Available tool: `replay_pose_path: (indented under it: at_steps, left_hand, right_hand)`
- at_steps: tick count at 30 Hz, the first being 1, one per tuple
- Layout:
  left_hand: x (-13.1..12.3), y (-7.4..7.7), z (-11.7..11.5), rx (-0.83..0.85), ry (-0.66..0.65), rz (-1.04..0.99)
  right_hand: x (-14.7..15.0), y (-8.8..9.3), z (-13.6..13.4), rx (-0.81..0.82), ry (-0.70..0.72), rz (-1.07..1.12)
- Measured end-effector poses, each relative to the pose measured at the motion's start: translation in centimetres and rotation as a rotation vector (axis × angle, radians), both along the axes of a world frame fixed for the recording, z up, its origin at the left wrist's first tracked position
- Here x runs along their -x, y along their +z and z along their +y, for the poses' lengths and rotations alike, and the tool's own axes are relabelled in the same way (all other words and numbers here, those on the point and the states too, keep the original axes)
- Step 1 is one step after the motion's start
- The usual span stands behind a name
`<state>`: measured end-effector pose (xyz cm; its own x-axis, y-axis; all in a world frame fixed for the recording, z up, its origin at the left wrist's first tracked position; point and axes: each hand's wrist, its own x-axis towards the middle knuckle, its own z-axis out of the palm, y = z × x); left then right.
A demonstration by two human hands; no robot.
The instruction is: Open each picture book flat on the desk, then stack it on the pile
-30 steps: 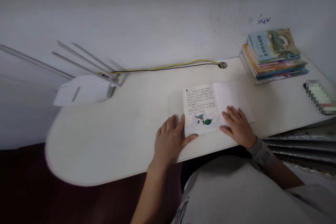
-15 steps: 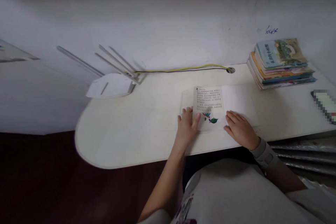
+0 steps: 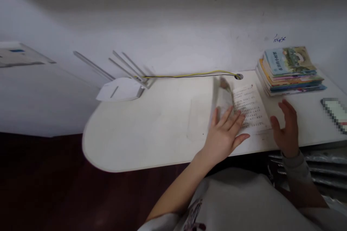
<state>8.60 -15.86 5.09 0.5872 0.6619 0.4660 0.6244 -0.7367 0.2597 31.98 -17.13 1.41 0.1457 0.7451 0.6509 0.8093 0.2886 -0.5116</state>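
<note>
An open book (image 3: 251, 106) lies near the front edge of the white desk (image 3: 151, 130). Printed lines of text cover its right page, while its left leaves stand raised and blurred. Across the middle of the book lies my left hand (image 3: 223, 135), fingers stretched out and touching the pages; it grips nothing that I can see. My right hand (image 3: 286, 128) is just right of the book, apart from it, with thumb and fingers spread and nothing between them. A faint rectangular outline (image 3: 196, 117) shows on the desk left of the book.
A stack of books (image 3: 291, 68) stands at the back right, with a pixelated phone-like object (image 3: 336, 113) at the right edge. A white router (image 3: 120, 90) with antennas sits at the back left. A yellow cable (image 3: 187, 75) runs along the wall to a desk hole (image 3: 238, 76).
The book's pages have turned from the leaf picture to a text page, with the left leaves now lifted. My left hand has moved right across the book; my right hand has moved off it rightward.
</note>
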Motion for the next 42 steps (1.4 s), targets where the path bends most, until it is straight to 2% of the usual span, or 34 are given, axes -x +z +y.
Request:
replay_pose_path:
  at_steps: [3,5,7,10,13,15,17,20,24,29,34,39,40,42]
  left_hand:
    - [0.6,0.8,0.2,-0.109,0.118,-0.044]
    - [1.0,0.5,0.9,-0.046,0.163,-0.028]
    - [1.1,-0.4,1.8,0.075,0.151,0.014]
    - [0.7,-2.6,2.5,0.225,0.111,0.113]
    - [-0.4,-4.9,2.4,0.300,0.087,0.261]
    - [-1.0,-6.2,2.3,0.310,0.121,0.341]
    - [-1.3,-7.1,2.3,0.282,0.167,0.377]
    - [-1.2,-7.8,2.5,0.209,0.193,0.385]
    - [-0.7,-8.2,2.8,0.158,0.175,0.385]
    - [-0.1,-8.3,2.9,0.166,0.119,0.357]
    - [0.3,-8.6,3.0,0.186,0.073,0.257]
    - [2.0,-8.8,3.4,0.234,-0.079,0.151]
    - [2.6,-8.8,3.5,0.240,-0.070,0.145]
    - [3.8,-9.0,3.7,0.242,0.049,0.152]
  right_hand:
    - [1.7,1.3,-0.8,0.020,0.094,-0.247]
    - [2.6,1.4,-0.8,0.061,0.166,-0.287]
    - [2.8,1.0,-0.5,0.066,0.172,-0.273]
    - [2.0,-0.1,0.0,0.082,0.100,-0.281]
    - [0.5,-1.6,0.4,0.215,-0.011,-0.341]
    - [-0.5,-2.7,0.7,0.341,-0.057,-0.343]
    - [-1.2,-3.7,0.9,0.443,-0.047,-0.279]
    - [-1.6,-4.3,1.1,0.480,0.009,-0.146]
    - [-0.8,-3.1,0.7,0.348,0.063,-0.042]
    - [1.6,-1.1,0.9,0.291,0.380,-0.020]
    - [5.2,-0.6,2.8,0.189,0.489,-0.288]
    - [7.0,0.7,4.5,0.178,0.626,-0.687]
    - [7.1,0.9,4.7,0.190,0.643,-0.735]
    - [7.0,1.0,4.9,0.218,0.650,-0.802]
